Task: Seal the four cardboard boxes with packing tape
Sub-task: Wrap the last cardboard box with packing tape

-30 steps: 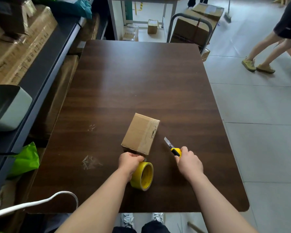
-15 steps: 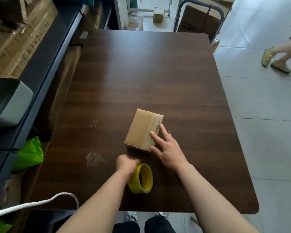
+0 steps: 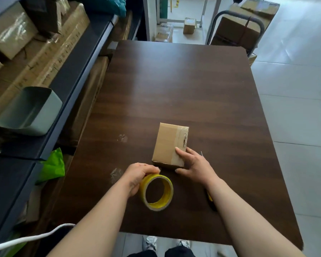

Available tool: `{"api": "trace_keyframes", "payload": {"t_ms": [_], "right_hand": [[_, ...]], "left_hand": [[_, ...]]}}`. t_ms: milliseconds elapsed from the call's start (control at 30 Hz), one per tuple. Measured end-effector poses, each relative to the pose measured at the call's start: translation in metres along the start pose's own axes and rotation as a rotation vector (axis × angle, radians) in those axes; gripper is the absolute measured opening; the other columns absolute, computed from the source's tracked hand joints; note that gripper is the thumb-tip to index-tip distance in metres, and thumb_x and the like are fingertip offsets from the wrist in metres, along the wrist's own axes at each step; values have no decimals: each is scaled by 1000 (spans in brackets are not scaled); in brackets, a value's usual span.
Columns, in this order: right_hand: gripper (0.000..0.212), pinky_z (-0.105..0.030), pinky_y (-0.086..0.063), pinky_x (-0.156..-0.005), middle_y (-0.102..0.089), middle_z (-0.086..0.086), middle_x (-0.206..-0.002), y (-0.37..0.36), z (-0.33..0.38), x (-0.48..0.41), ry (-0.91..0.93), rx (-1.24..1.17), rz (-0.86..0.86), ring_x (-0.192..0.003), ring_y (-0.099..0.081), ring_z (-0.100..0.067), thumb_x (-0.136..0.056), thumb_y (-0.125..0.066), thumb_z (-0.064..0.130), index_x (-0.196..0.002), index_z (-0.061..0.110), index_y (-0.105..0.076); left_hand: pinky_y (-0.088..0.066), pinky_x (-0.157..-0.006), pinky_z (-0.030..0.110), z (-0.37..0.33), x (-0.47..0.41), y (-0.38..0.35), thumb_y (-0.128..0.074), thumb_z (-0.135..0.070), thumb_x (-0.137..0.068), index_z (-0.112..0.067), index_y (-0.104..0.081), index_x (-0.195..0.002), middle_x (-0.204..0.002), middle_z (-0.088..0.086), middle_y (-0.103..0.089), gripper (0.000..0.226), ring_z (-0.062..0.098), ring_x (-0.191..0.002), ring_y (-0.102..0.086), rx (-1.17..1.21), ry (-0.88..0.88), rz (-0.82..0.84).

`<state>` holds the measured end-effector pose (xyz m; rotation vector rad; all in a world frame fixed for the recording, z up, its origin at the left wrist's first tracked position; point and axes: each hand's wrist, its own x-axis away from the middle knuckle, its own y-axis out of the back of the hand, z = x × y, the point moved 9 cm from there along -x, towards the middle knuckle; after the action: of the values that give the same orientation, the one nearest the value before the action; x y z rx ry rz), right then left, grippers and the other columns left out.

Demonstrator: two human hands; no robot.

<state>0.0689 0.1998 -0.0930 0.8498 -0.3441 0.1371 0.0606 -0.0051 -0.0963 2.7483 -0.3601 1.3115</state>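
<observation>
At the far left of the frame we see a shelf (image 3: 67,84) stacked with long cardboard cartons (image 3: 44,51), and a pale grey bin (image 3: 30,112) lying on its side at its edge. Below it, at the lower left, a bright green bag (image 3: 53,166) shows beside the bench (image 3: 174,86), and a white cable (image 3: 26,240) curves across the bottom corner.

Moving toward the middle, our left hand (image 3: 139,176) curls over the top of a yellow roll of tape (image 3: 157,191), its grip wrapped around the roll's upper rim; the roll stands on edge on the dark wooden bench, just in front of the box.

The small cardboard box (image 3: 170,144) lies in the lower centre of the frame, its flaps down, with clear tape running along its right side and wrinkled near the upper right corner.

Our right hand (image 3: 192,163) rests spread against the box's near right corner, the fingers lying over the taped edge and the thumb at the front face; the grip is loose, pressing rather than clasping.

At the upper right, a trolley (image 3: 235,28) carries larger boxes on the pale tiled floor (image 3: 295,71).
</observation>
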Motion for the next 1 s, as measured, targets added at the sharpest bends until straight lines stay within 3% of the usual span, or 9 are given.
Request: {"api": "trace_keyframes", "payload": {"t_ms": [67, 200, 467, 567, 633, 733, 833, 900, 1000], "right_hand": [[75, -36, -27, -115, -26, 9, -158, 6, 4, -1, -39, -26, -40, -142, -33, -15, -73, -75, 56, -140, 48, -42], [68, -32, -35, -111, -34, 8, -155, 5, 14, -1, -23, 25, -133, -136, -43, -14, -79, -73, 49, -141, 38, -47], [48, -28, -28, -112, -23, 5, -160, 7, 40, -7, 89, 195, 67, -139, -39, -17, -89, -65, 19, -133, 37, -58], [37, -19, -35, -104, -23, 6, -160, 14, 44, -9, 36, 47, 9, -136, -42, -11, -84, -57, 8, -112, 29, -72], [32, -19, -37, -100, -27, 6, -158, 15, 45, -7, -2, -32, -72, -131, -47, -12, -83, -66, 18, -114, 25, -66], [67, -30, -40, -106, -44, 4, -147, -2, 43, -6, -41, -105, -47, -127, -48, -16, -74, -81, 35, -132, 29, -47], [70, -32, -39, -108, -40, 2, -150, -9, 41, -7, -66, -104, 10, -130, -44, -18, -75, -80, 34, -134, 32, -43], [57, -37, -33, -114, -29, 3, -155, 1, 49, -6, -14, -45, -77, -140, -32, -18, -79, -76, 35, -130, 31, -51], [34, -36, -37, -108, -48, 7, -130, 25, 87, 7, 169, -171, -328, -124, -39, -12, -83, -70, 34, -114, 26, -60]], "left_hand": [[-56, -72, 30, 0, -2, 9, -74, -4, -77, 6, -71, -93, -80, 15, -71, 19, 21, -71, -67, 4, -3, -4], [-54, -73, 32, -4, -1, 19, -74, -5, -77, 4, -72, -91, -80, 15, -71, 16, 21, -71, -67, 17, -22, -1], [-51, -76, 34, -32, 9, 29, -71, -5, -78, 3, -72, -87, -78, 14, -69, 12, 23, -72, -62, 82, -109, 7], [-44, -76, 38, -45, 14, 37, -76, -12, -69, -4, -74, -79, -77, 15, -66, 13, 26, -73, -57, 107, -134, 12], [-44, -71, 35, -51, 16, 46, -76, -14, -70, -5, -74, -79, -76, 13, -65, 13, 24, -69, -57, 122, -157, -15], [-46, -58, 27, -59, 18, 59, -72, -10, -79, -5, -70, -83, -73, 10, -66, 6, 18, -61, -58, 157, -207, -74], [-51, -51, 22, -62, 23, 69, -72, -8, -82, -7, -66, -85, -71, 9, -68, 7, 14, -55, -61, 231, -245, -131], [-54, -56, 25, -65, 27, 70, -73, -9, -82, -7, -66, -85, -72, 10, -69, 7, 16, -58, -62, 270, -270, -171], [-55, -63, 29, -66, 28, 71, -71, -7, -84, -8, -64, -85, -79, 11, -69, 7, 19, -67, -64, 397, -298, -284]]}}
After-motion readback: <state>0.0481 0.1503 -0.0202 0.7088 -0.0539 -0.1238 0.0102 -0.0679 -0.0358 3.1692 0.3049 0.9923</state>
